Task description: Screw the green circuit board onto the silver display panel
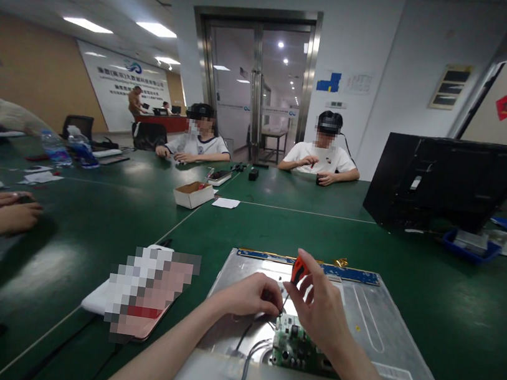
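Note:
In my right hand [320, 303] is a small screwdriver [299, 270] with an orange and black handle, its thin shaft angled down to the upper left corner of a green circuit board [300, 347]. Close to the tip, the fingers of my left hand [260, 295] are pinched together; whatever is between them is too small to make out. The board sits on the silver metal back of a flat display panel [393, 335]. Grey cables [244, 371] run across the panel left of the board. A blue circuit strip [355, 275] lines the panel's far edge.
Left of the panel lie a pink phone [144, 326] and a white object, partly blurred. Farther off stand a small cardboard box [193, 194] and a black monitor [452, 186]. Another person's hands [14, 213] rest at left; two people sit across the green table [294, 233].

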### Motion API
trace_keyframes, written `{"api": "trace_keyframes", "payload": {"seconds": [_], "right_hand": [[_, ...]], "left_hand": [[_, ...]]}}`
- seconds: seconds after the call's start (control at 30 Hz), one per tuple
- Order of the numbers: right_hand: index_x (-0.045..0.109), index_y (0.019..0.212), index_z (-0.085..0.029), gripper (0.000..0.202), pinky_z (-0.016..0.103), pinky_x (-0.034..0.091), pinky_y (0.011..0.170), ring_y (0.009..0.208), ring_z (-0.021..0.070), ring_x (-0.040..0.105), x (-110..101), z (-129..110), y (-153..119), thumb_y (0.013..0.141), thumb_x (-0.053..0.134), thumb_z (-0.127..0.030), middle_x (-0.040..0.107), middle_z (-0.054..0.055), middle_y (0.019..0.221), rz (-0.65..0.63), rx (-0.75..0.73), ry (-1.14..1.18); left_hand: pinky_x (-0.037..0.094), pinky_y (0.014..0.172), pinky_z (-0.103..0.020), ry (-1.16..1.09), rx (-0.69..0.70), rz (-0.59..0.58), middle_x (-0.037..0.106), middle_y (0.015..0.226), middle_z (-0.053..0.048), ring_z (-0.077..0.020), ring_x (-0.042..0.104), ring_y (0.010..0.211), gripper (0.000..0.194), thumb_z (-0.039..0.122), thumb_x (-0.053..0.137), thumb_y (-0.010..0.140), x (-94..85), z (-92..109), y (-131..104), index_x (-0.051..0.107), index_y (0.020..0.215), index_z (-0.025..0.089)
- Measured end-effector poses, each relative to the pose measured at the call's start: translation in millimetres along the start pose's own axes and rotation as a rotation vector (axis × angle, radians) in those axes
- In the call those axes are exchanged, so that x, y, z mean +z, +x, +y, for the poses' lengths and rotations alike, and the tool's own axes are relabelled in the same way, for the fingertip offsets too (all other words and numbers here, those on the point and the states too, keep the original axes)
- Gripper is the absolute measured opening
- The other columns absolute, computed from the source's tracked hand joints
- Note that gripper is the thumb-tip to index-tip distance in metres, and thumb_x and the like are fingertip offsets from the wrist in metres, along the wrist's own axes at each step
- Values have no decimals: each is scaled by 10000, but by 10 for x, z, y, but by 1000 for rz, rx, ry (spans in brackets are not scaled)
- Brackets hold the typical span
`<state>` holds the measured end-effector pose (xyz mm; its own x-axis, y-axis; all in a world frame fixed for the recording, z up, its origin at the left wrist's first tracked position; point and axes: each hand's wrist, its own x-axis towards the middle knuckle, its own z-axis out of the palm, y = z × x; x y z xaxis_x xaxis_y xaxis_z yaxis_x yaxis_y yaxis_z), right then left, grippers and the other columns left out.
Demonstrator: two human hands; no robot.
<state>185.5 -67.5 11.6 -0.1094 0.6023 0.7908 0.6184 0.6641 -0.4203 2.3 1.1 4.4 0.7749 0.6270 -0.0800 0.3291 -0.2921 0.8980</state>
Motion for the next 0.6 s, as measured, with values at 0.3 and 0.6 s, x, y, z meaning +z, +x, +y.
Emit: {"api": "trace_keyframes", "payload": {"seconds": [0.3, 0.6], "right_hand": [[258, 1548, -229, 623, 231, 447, 424, 468, 121, 540, -21, -30, -7, 959, 451, -168, 668, 16, 810, -75, 11, 55], [349, 1479, -248, 558, 220, 434, 438, 476, 110, 556, -6, 19, -3, 955, 537, -210, 664, -9, 800, -24, -1, -32]], "left_hand": [[464, 655, -235, -6, -1, -14, 654, 663, 41, -133, 576, 630, 107, 65, 708, 711, -2, 14, -5, 728, 737, 167], [455, 655, -235, 7, 0, -1, 669, 681, 29, -137, 579, 649, 117, 58, 712, 710, -2, 29, -6, 746, 746, 164]]}}
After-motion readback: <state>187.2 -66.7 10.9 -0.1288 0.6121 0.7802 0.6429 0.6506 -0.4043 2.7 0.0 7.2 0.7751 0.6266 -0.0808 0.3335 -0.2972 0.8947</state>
